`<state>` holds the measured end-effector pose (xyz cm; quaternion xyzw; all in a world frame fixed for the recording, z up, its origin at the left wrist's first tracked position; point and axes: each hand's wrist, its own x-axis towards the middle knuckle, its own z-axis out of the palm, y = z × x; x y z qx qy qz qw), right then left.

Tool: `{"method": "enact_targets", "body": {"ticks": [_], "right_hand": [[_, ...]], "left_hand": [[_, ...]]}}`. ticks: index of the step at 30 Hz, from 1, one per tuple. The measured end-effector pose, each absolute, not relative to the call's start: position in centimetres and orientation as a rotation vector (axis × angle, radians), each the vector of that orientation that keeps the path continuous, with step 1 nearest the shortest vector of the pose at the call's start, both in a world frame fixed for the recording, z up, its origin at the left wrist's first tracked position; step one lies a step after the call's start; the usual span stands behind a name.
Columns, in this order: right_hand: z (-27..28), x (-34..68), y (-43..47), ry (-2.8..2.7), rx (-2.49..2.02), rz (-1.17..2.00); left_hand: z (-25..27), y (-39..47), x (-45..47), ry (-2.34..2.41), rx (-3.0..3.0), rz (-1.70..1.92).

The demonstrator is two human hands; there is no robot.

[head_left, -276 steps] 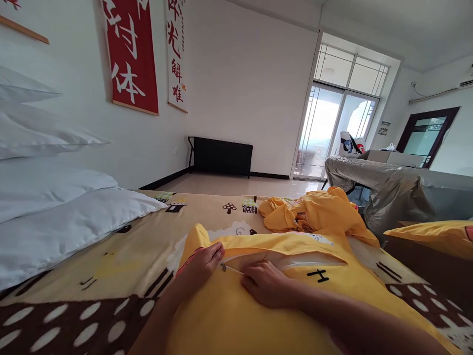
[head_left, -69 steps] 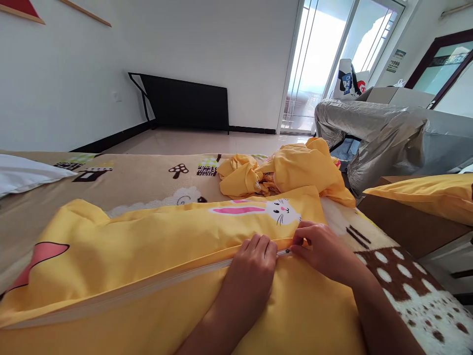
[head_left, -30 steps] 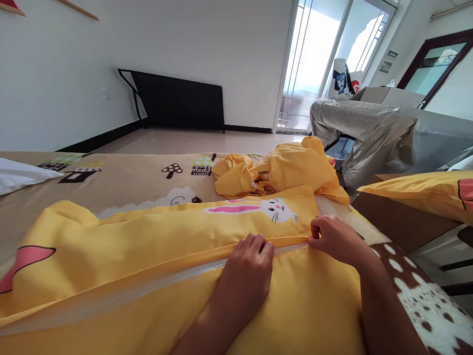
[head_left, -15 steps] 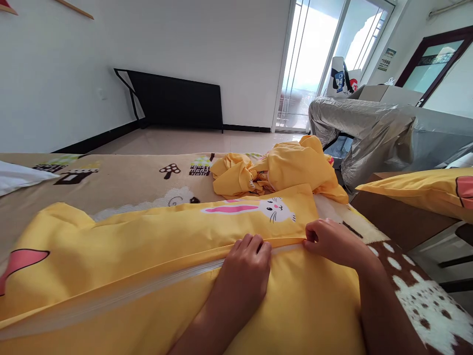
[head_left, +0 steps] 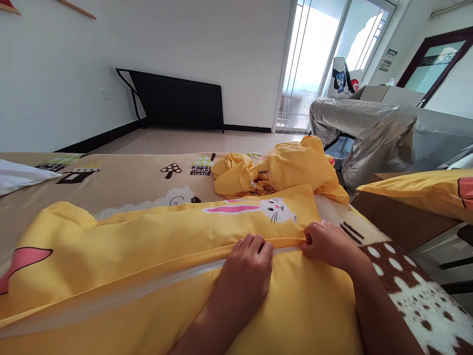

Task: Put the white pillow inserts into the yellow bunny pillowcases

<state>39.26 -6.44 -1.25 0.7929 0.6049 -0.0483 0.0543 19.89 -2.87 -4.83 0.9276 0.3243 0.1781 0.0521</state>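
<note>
A yellow zippered cover (head_left: 148, 231) with a white rabbit-face print spreads across the foreground. A long pale zipper (head_left: 148, 288) runs along it beneath a folded fabric flap. My left hand (head_left: 251, 261) is closed over the flap edge and zipper near the middle, its fingers curled into the cloth. At the right end of the zipper, my right hand (head_left: 323, 244) is closed in a pinch. Its fingertips hide what they hold; a zipper pull cannot be made out. The rabbit print (head_left: 278, 210) lies just beyond both hands.
Crumpled yellow fabric (head_left: 295, 165) lies behind the cover on a patterned blanket (head_left: 129, 182). White cloth (head_left: 22, 176) is at the left. Another yellow piece (head_left: 417, 190) juts in at right, near plastic-wrapped furniture (head_left: 369, 118). A black folded frame (head_left: 177, 101) leans on the wall.
My right hand has shifted very slightly left along the zipper. My left hand keeps its place on the flap, and the view has moved a little.
</note>
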Motion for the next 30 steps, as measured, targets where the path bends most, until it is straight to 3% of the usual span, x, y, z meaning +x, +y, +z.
{"method": "enact_targets", "body": {"ticks": [15, 23, 30], "right_hand": [[-1.6, 38.5, -6.2, 1.667, 2.441, 0.019], [-0.3, 41.2, -7.0, 2.042, 2.517, -0.347], [-0.8, 42.7, -7.0, 2.031, 2.499, -0.397]], "left_hand": [[-4.6, -2.9, 19.9, 0.963, 2.785, 0.54], [-4.2, -3.0, 19.9, 0.992, 2.768, 0.529], [-4.3, -3.0, 19.8, 0.991, 2.774, 0.543]]}}
